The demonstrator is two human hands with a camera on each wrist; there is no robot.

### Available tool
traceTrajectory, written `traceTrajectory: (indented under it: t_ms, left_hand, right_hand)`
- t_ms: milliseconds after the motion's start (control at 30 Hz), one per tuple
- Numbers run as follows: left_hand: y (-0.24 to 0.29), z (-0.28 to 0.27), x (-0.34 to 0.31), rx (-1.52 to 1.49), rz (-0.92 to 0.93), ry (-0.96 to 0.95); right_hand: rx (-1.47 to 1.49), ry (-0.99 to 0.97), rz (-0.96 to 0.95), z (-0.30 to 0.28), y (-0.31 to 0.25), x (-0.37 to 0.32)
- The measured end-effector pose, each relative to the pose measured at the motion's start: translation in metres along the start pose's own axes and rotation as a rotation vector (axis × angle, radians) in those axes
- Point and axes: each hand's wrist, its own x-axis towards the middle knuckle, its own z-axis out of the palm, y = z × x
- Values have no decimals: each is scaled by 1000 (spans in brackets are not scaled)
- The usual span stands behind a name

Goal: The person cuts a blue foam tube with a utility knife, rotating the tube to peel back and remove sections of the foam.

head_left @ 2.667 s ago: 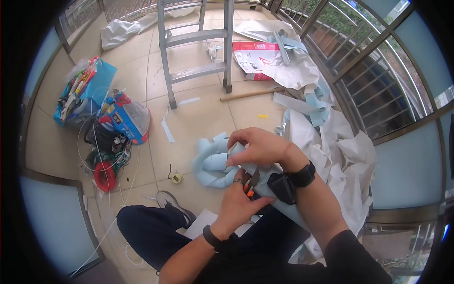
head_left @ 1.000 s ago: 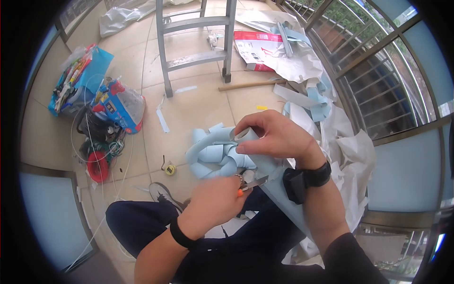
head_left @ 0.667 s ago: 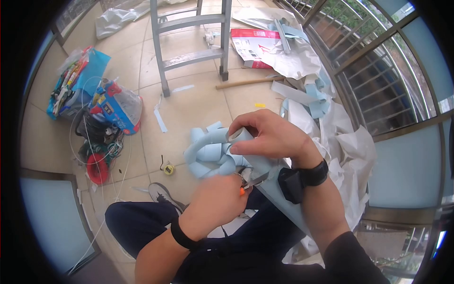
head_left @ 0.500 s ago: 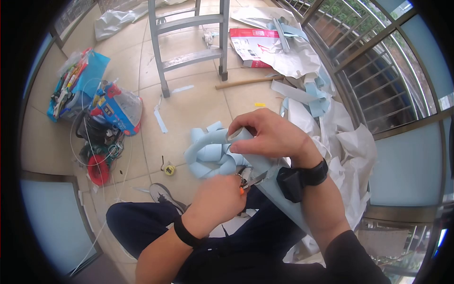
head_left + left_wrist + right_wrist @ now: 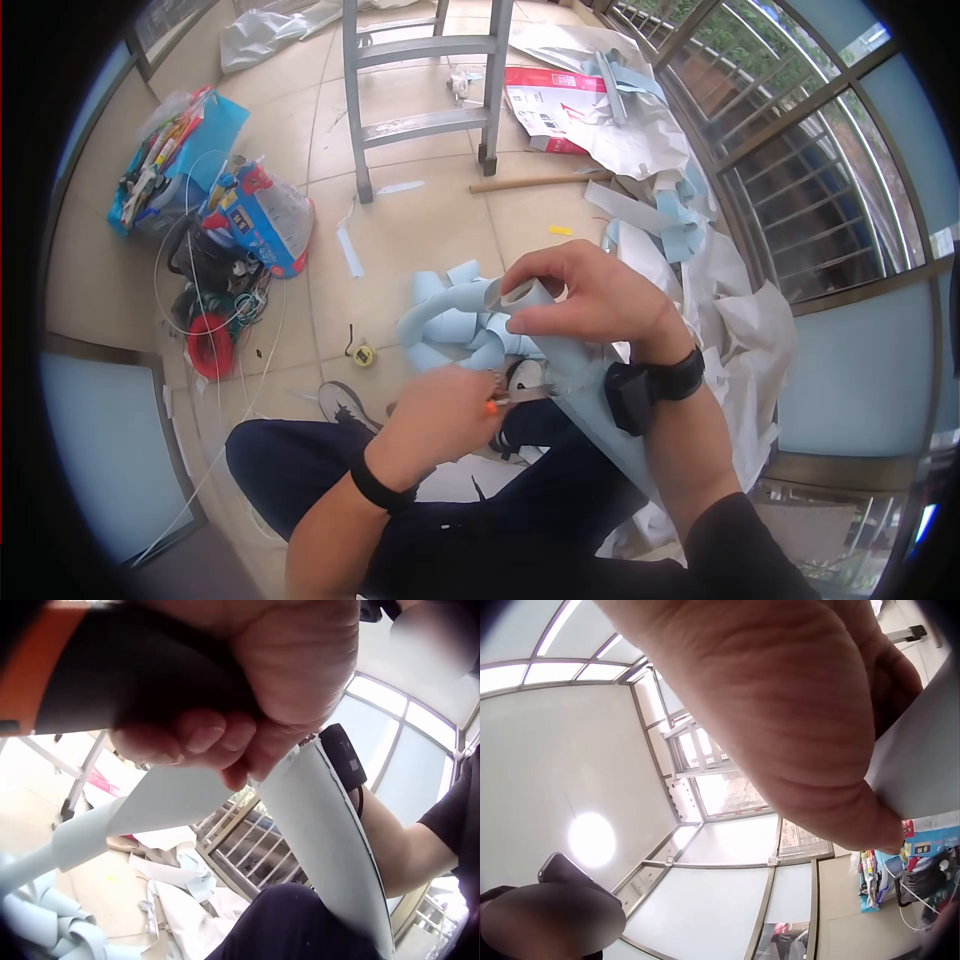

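Observation:
My left hand point(image 5: 445, 412) grips a knife point(image 5: 150, 671) by its thick black and orange handle. The metal blade point(image 5: 527, 394) points right, its tip close to the pale blue rolled sheet point(image 5: 600, 425). That roll slants from my thigh up to my right hand point(image 5: 605, 300), whose fingers and thumb hold it near its open end. In the left wrist view the roll shows a ragged edge point(image 5: 300, 754), and a loose strip point(image 5: 169, 802) hangs to the left. A heap of curled pale blue strips point(image 5: 450, 325) lies on the floor just beyond my left hand.
A stepladder point(image 5: 425, 125) stands ahead. Tool bags point(image 5: 265, 225) and a red coil point(image 5: 210, 345) sit at the left. A tape measure point(image 5: 364, 354) lies on the tiles. Crumpled white sheeting point(image 5: 735, 345) covers the right side, beside a wooden stick point(image 5: 535, 183).
My left hand has drawn back from under the right fingers, then shifted slightly left and down with the knife. My right hand still holds the roll. The head view has shifted a little.

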Motion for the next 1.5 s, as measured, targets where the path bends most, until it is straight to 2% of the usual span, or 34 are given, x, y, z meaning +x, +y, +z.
traceTrajectory:
  t_ms: [100,333,700,833,900,1033,1100,1167,1200,1233,1333,1367,1433,1500]
  left_hand:
    - [3,1,14,-7,97,-8]
    - [2,6,26,-37,111,-76]
    - [6,14,33,-86,141,-18]
    - [-10,31,44,-85,141,-15]
    - [-19,37,49,-102,205,32]
    - [-45,55,51,-135,185,37]
    - [-77,75,50,147,19,-33]
    - [-82,70,42,77,-35,-9]
    - [-80,68,34,9,-96,-15]
    - [-71,59,27,-64,-70,55]
    - [-29,22,13,-146,-1,66]
    - [-20,18,11,-149,-5,72]
    - [-5,14,9,-61,107,93]
    - [2,12,10,-41,78,83]
  right_hand:
    - [-4,27,-22,-1,1,0]
    - [-24,19,-35,-5,-3,-5]
    - [41,32,-114,-9,3,-7]
    - [102,8,-66,-6,2,-5]
    - [5,-2,-37,-4,6,0]
    - [-41,-15,-47,-2,0,-2]
    - [33,-70,-133,-6,-8,-8]
    - [-8,-35,-131,-9,-6,-3]
    - [-21,4,-117,-4,-3,-3]
    - [-48,7,-32,-6,-7,-1]
    - [49,-48,-44,1,-1,6]
    - [64,-55,-49,2,-2,7]
    - [37,-52,-55,3,-5,8]
    - [17,-39,-58,1,-5,7]
